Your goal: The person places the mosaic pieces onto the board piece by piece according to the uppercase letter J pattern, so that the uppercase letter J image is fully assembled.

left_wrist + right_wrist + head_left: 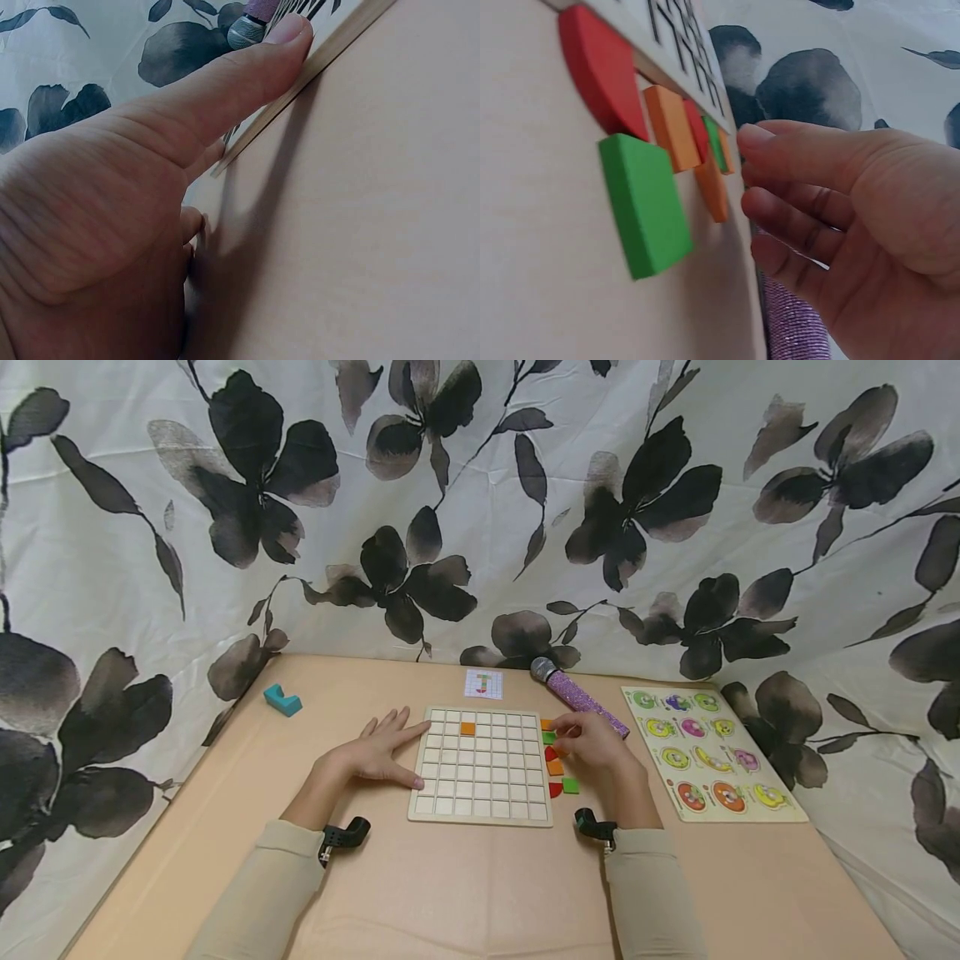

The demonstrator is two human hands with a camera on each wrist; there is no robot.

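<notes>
A pale square board (480, 814) with a grid of white cells lies in the middle of the table, with one orange square tile (468, 729) in an upper cell. My left hand (378, 750) spreads at the board's left side, its thumb (262, 71) and a fingertip touching the edge. Loose tiles line the right edge: a green tile (645, 206), a red curved tile (604, 71), an orange tile (673, 127) and others. Over the far end of this row is my right hand (596, 747), fingers loosely bent; no held tile shows.
Behind the board lies a small pattern card (483, 684). A purple glittery microphone (581, 693) lies beyond the right hand. A fruit picture board (712, 752) is at the right, and a turquoise block (282, 700) at the far left. Floral cloth (480, 527) hangs behind.
</notes>
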